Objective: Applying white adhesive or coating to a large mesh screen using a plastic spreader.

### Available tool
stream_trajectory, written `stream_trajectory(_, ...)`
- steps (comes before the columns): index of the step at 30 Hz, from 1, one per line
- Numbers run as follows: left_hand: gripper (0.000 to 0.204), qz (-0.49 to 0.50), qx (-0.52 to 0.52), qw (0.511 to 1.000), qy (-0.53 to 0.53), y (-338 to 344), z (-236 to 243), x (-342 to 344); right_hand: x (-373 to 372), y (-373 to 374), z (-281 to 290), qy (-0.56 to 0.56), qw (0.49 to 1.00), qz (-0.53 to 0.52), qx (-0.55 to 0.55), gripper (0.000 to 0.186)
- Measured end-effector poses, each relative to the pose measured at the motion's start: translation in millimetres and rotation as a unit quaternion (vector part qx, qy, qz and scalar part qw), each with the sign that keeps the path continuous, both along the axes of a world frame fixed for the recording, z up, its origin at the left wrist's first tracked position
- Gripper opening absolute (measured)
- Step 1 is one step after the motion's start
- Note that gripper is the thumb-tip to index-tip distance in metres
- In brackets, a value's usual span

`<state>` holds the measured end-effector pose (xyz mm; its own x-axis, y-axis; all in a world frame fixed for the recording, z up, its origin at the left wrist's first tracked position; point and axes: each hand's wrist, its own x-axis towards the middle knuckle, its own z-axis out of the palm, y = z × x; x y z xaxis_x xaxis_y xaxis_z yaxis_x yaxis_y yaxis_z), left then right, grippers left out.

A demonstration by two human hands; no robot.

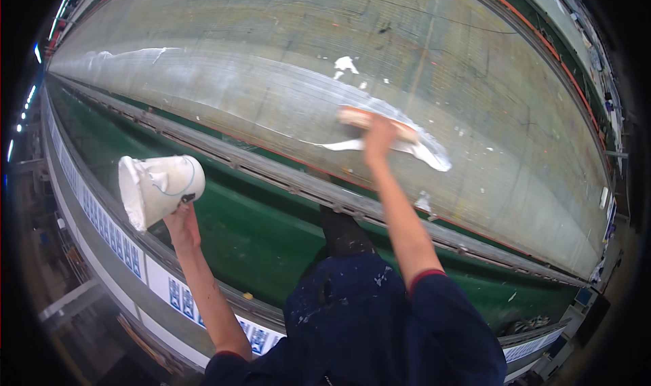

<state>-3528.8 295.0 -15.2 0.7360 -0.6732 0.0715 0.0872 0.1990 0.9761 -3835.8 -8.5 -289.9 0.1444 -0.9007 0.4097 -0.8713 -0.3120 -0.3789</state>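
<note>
My left hand [182, 225] holds up a white plastic bucket [178, 183] by its lower side. The bucket tips over sideways with its mouth to the left, and white paste coats its rim. A thin wire handle hangs along its wall. My right hand [381, 134] is closed around a long, orange-brown block-shaped spreader [357, 118], pressed onto the long table surface [475, 122]. White paste [434, 157] lies in a thick streak by the spreader's right end, and more runs out to its left. The spreader's underside is hidden.
A metal rail [298, 187] runs along the table's near edge. Between it and a second table [152, 277] with rows of blue-and-white prints behind me lies a green channel [237, 244]. White blobs [346, 65] dot the surface beyond the spreader.
</note>
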Motion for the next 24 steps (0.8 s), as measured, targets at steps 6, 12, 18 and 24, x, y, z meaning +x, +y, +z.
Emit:
stream_trajectory(6, 0.113, 0.012, 0.086, 0.996, 0.005, 31, 23, -216, 61, 2, 14, 0.247, 0.863, 0.442, -0.003, 0.012)
stream_trajectory(12, 0.092, 0.036, 0.102, 0.994, -0.023, 62, -7, -372, -177, -79, 14, 0.264, 0.793, 0.549, -0.009, 0.007)
stream_trajectory(18, 0.075, 0.100, 0.039, 0.994, 0.005, 19, -9, -538, -635, -91, 22, 0.264, 0.773, 0.574, 0.061, 0.013)
stream_trajectory(24, 0.088, 0.015, 0.048, 0.996, -0.068, -61, 21, -701, -1086, -9, 59, 0.173, 0.943, 0.219, 0.181, 0.031)
